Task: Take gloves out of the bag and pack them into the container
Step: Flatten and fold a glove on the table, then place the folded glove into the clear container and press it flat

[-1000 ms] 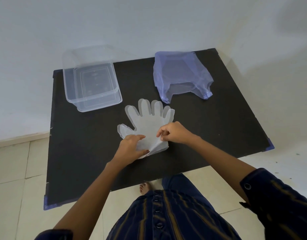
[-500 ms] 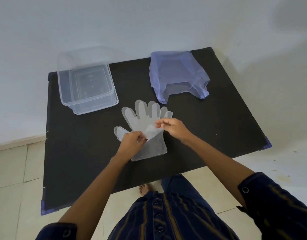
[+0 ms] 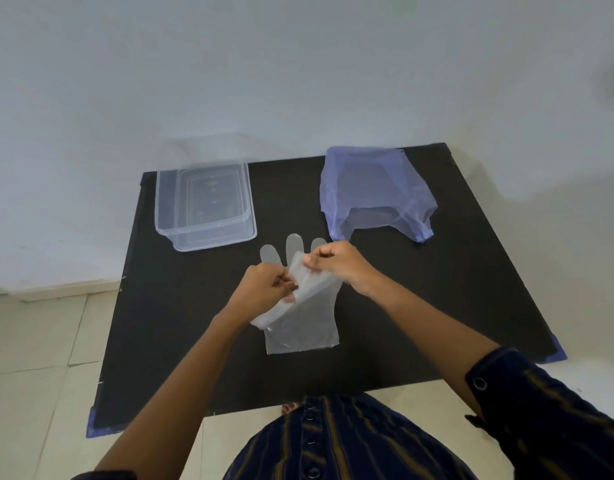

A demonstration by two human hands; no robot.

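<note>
At centre frame, on a black table (image 3: 420, 306): translucent plastic gloves (image 3: 300, 317) lying flat, cuff toward the bottom edge, fingertips toward the top, one layer folded up from the left side. Left hand (image 3: 264, 289) and right hand (image 3: 336, 263) both closed, each pinching that folded layer between thumb and fingers, just above the palm area. Upper left of the table, an open clear container (image 3: 205, 206); upper right, a pale purple plastic bag (image 3: 375, 192), slumped and well apart from the gloves.
</note>
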